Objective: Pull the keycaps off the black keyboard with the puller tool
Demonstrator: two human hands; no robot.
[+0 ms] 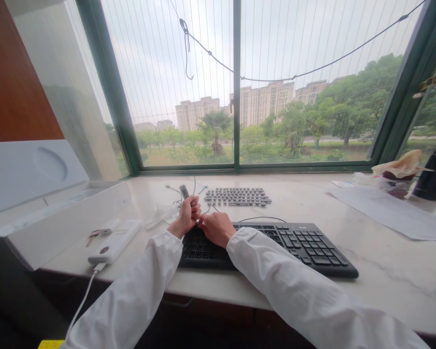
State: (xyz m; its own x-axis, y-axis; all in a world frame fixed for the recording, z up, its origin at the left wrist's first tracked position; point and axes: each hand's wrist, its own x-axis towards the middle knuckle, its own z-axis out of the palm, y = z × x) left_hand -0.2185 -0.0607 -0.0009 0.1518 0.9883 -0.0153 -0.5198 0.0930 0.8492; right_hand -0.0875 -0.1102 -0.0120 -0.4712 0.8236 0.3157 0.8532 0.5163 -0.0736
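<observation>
My left hand (189, 215) is closed in a fist around a folded bundle of dark cable (184, 191), its top sticking up above the thumb. Thin loose cable ends stand out around the fist. My right hand (218, 228) touches the lower side of that fist, fingers pinched together; what they grip is hidden. Both hands are over the left part of a black keyboard (316, 247), where the keycaps look removed. Behind it, loose keycaps (238, 196) lie in rows on the white tabletop.
At left stand an open white box (109, 203) and a white power bank (116, 242) with a plugged-in cable and a key beside it. Clear plastic wrap (163, 213) lies near my left hand. Papers (388, 211) and a dark bottle (434, 174) are at right, below the window.
</observation>
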